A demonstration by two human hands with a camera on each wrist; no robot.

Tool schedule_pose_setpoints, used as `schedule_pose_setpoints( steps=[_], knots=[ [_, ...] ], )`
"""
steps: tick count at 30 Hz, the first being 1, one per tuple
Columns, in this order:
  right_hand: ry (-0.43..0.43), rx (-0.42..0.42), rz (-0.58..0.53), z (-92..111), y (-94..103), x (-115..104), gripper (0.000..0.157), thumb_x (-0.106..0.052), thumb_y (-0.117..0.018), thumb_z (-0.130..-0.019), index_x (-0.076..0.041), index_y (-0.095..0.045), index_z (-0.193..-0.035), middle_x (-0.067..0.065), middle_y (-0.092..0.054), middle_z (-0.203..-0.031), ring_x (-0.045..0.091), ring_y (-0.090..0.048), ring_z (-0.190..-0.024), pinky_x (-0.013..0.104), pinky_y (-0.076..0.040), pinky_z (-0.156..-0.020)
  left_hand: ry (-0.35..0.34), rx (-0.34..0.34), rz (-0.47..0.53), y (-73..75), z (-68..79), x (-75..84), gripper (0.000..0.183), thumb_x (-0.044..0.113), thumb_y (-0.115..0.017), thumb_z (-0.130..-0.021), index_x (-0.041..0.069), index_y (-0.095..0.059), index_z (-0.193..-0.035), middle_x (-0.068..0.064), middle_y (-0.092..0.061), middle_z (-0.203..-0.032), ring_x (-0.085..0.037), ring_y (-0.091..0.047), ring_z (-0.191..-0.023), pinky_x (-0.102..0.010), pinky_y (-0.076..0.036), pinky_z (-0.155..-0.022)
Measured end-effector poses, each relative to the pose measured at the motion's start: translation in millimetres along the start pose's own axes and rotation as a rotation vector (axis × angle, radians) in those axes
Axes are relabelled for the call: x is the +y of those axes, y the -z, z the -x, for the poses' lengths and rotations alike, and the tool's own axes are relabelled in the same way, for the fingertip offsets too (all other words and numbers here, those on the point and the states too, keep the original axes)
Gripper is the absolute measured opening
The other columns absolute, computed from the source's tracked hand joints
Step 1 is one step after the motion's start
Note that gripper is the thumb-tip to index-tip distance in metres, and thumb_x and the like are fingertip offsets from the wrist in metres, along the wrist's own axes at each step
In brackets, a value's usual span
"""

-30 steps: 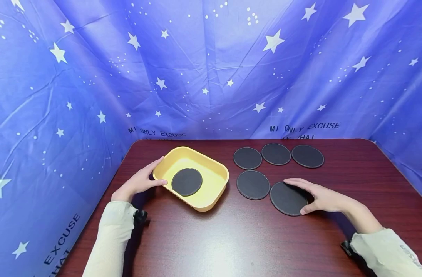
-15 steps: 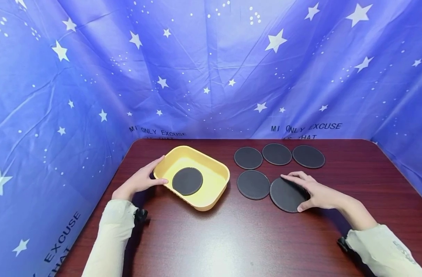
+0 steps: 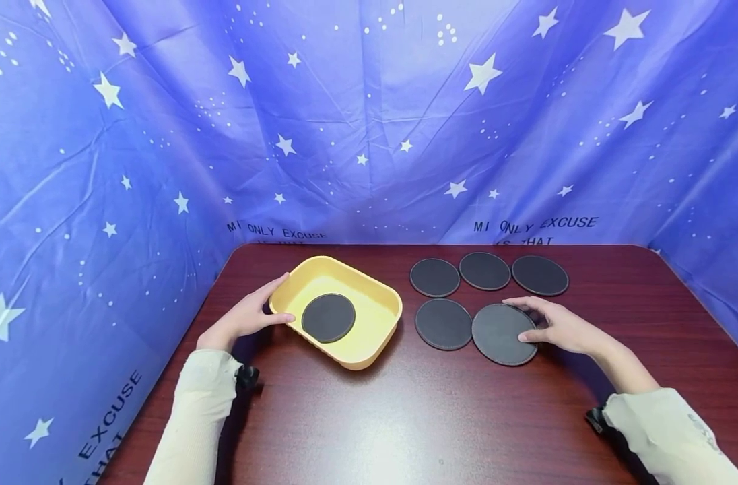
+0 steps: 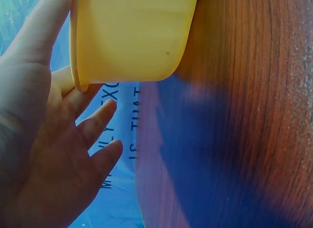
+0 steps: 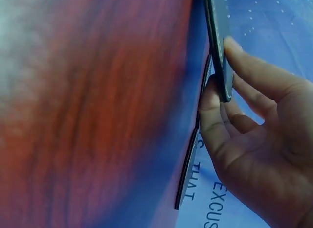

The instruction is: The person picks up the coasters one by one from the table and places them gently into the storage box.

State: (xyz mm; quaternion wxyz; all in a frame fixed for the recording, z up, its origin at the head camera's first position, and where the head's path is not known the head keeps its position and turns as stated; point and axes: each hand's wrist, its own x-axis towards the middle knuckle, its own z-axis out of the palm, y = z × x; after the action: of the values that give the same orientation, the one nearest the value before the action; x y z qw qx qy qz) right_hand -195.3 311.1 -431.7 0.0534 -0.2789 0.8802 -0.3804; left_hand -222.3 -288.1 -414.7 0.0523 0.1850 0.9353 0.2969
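My left hand [image 3: 243,319] holds the left rim of a yellow plastic basin [image 3: 378,296], thumb over the edge and index finger along the outside. In the left wrist view the basin [image 4: 134,39] shows from the side, its rim in the crook of the thumb while other fingers spread free. One black round coaster [image 3: 328,317] lies flat inside. My right hand [image 3: 559,328] pinches another black coaster [image 3: 497,335] at its right edge, thumb on top and fingers beneath. In the right wrist view this coaster [image 5: 220,47] is raised off the table.
Left of the held coaster lies another coaster [image 3: 444,324]. Behind them a row holds a left coaster [image 3: 434,277], a middle coaster [image 3: 485,271] and a right coaster [image 3: 541,275]. The dark red table [image 3: 454,417] meets a blue star-patterned curtain [image 3: 369,121] at the back.
My right hand has shifted slightly away from me and lifted the coaster, its thumb now on top and its fingers underneath. The left hand and the basin stay as they were.
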Motion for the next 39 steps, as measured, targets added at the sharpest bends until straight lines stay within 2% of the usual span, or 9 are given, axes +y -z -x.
schedule_pose_setpoints(
  steps=[5, 10, 14, 16, 21, 25, 33, 39],
  knots=[
    [-0.006, 0.019, -0.051, -3, 3.7, 4, 0.040, -0.005, -0.067, -0.092, 0.005, -0.059, -0.130, 0.009, -0.068, -0.109, -0.001, -0.059, -0.082, 0.020, -0.050, -0.066, -0.002, 0.001, -0.018, -0.4, 0.3, 0.7, 0.094, 0.037, -0.077, -0.085, 0.006, -0.027, -0.158, -0.019, -0.029, -0.163, -0.041, -0.027, -0.150, -0.059, -0.025, -0.120],
    [-0.102, 0.003, -0.228, -3, 7.2, 8, 0.038, -0.005, -0.061, -0.096, 0.007, -0.057, -0.132, -0.003, -0.064, -0.104, 0.000, -0.055, -0.068, 0.026, -0.057, -0.062, 0.000, 0.002, -0.028, -0.2, 0.2, 0.8, 0.093, 0.037, -0.077, -0.085, 0.007, -0.027, -0.158, -0.019, -0.029, -0.163, -0.041, -0.027, -0.150, -0.059, -0.025, -0.120],
    [-0.176, -0.001, -0.315, -3, 10.0, 8, 0.038, -0.007, -0.060, -0.097, 0.004, -0.057, -0.134, -0.005, -0.062, -0.105, 0.000, -0.060, -0.073, 0.029, -0.061, -0.068, 0.002, 0.002, -0.027, 0.0, 0.2, 0.7, 0.093, 0.037, -0.077, -0.085, 0.007, -0.026, -0.158, -0.019, -0.029, -0.163, -0.041, -0.027, -0.150, -0.059, -0.025, -0.121],
    [-0.209, 0.005, -0.339, -3, 10.9, 8, 0.039, -0.009, -0.061, -0.098, 0.003, -0.057, -0.135, -0.008, -0.063, -0.107, 0.001, -0.065, -0.082, 0.030, -0.062, -0.070, 0.001, 0.001, -0.029, -0.2, 0.4, 0.9, 0.094, 0.038, -0.077, -0.085, 0.007, -0.027, -0.158, -0.019, -0.029, -0.163, -0.041, -0.028, -0.149, -0.059, -0.026, -0.120],
    [-0.262, 0.018, -0.388, -5, 12.2, 7, 0.043, -0.013, -0.060, -0.099, 0.003, -0.053, -0.139, -0.020, -0.065, -0.110, 0.001, -0.068, -0.093, 0.030, -0.062, -0.074, -0.003, 0.002, -0.035, -0.6, 0.4, 0.6, 0.093, 0.038, -0.077, -0.085, 0.007, -0.027, -0.158, -0.019, -0.029, -0.162, -0.041, -0.028, -0.149, -0.059, -0.026, -0.120],
    [-0.275, 0.033, -0.402, -7, 13.6, 4, 0.044, -0.015, -0.060, -0.100, 0.000, -0.053, -0.140, -0.025, -0.063, -0.112, -0.003, -0.065, -0.097, 0.029, -0.062, -0.076, 0.001, 0.005, -0.031, -0.3, 0.4, 0.3, 0.093, 0.037, -0.077, -0.086, 0.007, -0.027, -0.158, -0.019, -0.029, -0.163, -0.041, -0.028, -0.149, -0.058, -0.026, -0.121],
    [-0.278, 0.061, -0.468, -16, 13.1, -3, 0.044, -0.015, -0.061, -0.099, -0.004, -0.053, -0.142, -0.027, -0.064, -0.114, -0.001, -0.067, -0.096, 0.029, -0.062, -0.076, 0.002, 0.005, -0.009, -0.1, 0.4, -0.2, 0.093, 0.036, -0.077, -0.086, 0.006, -0.026, -0.158, -0.019, -0.028, -0.163, -0.040, -0.026, -0.150, -0.058, -0.024, -0.121],
    [-0.266, 0.080, -0.476, -23, 12.3, -8, 0.045, -0.015, -0.061, -0.099, -0.004, -0.053, -0.143, -0.027, -0.065, -0.113, -0.001, -0.068, -0.096, 0.028, -0.062, -0.075, 0.006, 0.005, -0.014, 0.1, 0.7, 0.0, 0.093, 0.036, -0.077, -0.086, 0.007, -0.026, -0.158, -0.019, -0.028, -0.163, -0.040, -0.027, -0.150, -0.058, -0.025, -0.121]
  ],
)
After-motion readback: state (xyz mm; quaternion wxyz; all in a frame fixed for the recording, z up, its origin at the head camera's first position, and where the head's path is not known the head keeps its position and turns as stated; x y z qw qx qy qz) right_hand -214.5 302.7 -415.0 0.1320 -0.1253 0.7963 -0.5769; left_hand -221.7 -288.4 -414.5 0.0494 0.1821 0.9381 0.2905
